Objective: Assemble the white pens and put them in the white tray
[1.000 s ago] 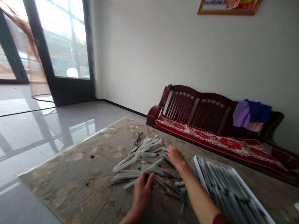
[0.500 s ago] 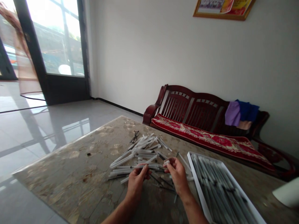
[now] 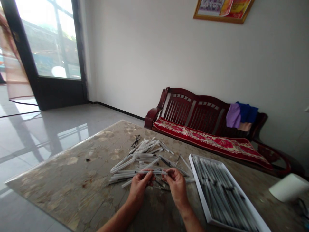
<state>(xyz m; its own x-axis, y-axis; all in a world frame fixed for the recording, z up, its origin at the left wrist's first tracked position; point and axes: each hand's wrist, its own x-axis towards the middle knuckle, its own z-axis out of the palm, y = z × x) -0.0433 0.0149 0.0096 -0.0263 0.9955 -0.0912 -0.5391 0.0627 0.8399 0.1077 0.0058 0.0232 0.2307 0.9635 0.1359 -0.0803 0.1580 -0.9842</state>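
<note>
One bare left hand and one bare right hand are pinching one slim translucent tube. Beyond, one pile of whitish translucent tubes, too overlapped to count, is lying; one pair of black-framed glasses is resting by its far edge. At right, one shallow white rectangular box is holding uncountably many grey tubes; farther right, one white cylinder is lying. One dark-red wooden bench is standing beyond.

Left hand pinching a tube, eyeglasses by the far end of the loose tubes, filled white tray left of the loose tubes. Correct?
No: the filled white tray is right of the loose tubes, as the head view shows. The left hand is pinching a tube, and the eyeglasses are by the far end.
</note>
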